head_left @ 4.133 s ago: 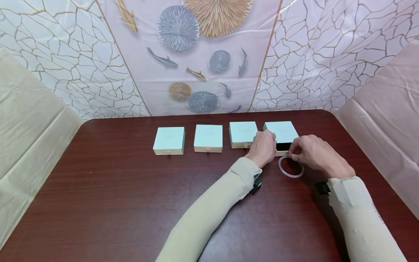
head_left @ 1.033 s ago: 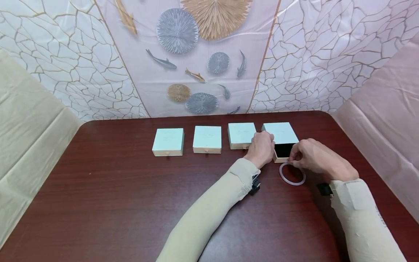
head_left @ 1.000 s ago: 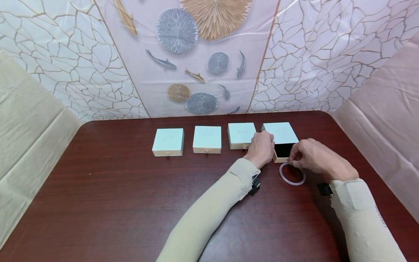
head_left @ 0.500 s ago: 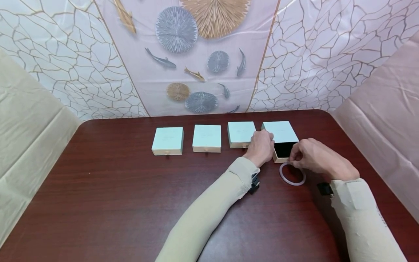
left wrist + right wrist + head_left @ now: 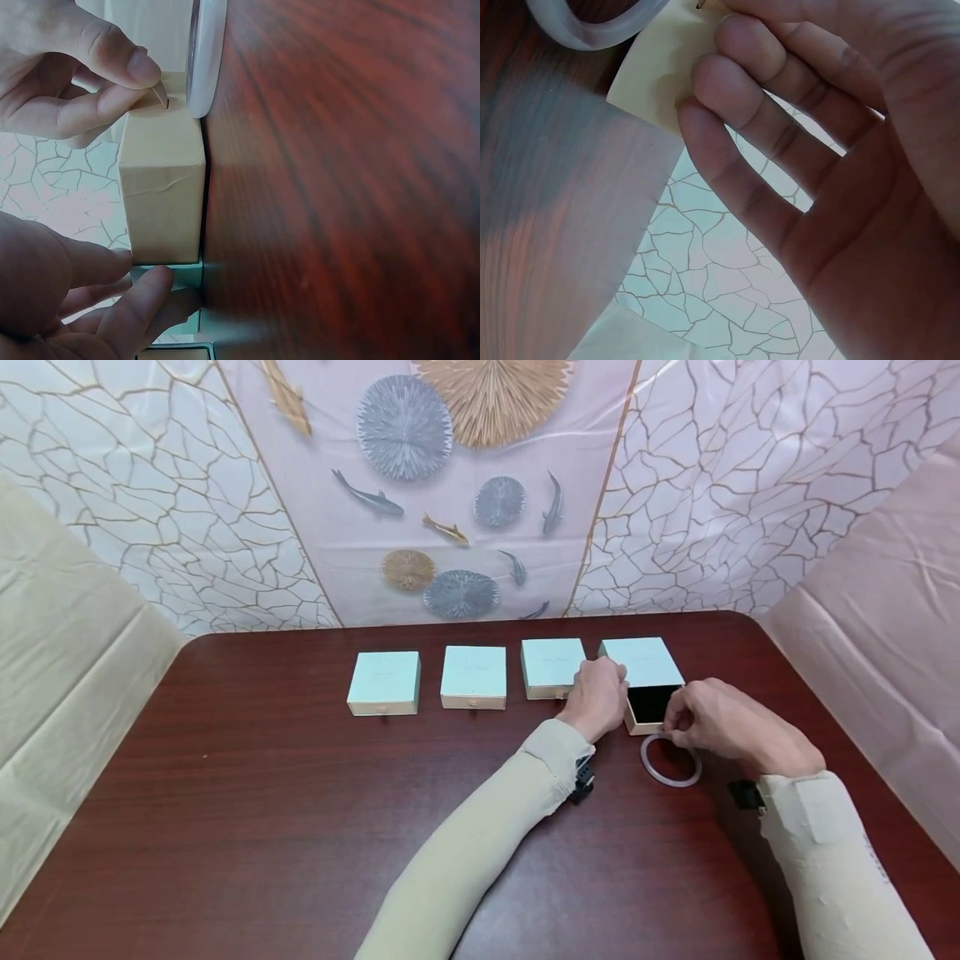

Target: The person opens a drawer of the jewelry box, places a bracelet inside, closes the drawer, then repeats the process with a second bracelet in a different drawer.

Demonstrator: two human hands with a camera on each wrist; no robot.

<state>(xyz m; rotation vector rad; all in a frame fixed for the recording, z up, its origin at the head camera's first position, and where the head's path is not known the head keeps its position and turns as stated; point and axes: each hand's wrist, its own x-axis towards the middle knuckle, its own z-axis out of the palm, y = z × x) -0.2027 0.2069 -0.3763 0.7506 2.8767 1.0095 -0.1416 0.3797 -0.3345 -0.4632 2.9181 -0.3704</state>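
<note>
A mint drawer box (image 5: pixel 642 662) stands at the right end of a row, its cream drawer (image 5: pixel 642 727) pulled partway out toward me. The drawer's inside shows black. My left hand (image 5: pixel 597 695) grips the box's sleeve at its left side, thumb and fingers on the mint part (image 5: pixel 184 279) in the left wrist view. My right hand (image 5: pixel 722 723) pinches the small pull tab (image 5: pixel 160 94) on the drawer front between thumb and forefinger. A pale translucent bangle (image 5: pixel 671 782) lies on the table against the drawer front, just below the right fingertips.
Three more mint boxes, the left one (image 5: pixel 384 678), the second (image 5: pixel 474 672) and the third (image 5: pixel 553 663), stand in the row with drawers pushed in. The third is close beside my left hand. Patterned cloth (image 5: pixel 465 493) hangs behind the dark red table (image 5: pixel 262 793).
Since the earliest frame the drawer has come farther out toward me. My right hand moved back with it, and the bangle slid nearer too. Over the last second there is barely any movement.
</note>
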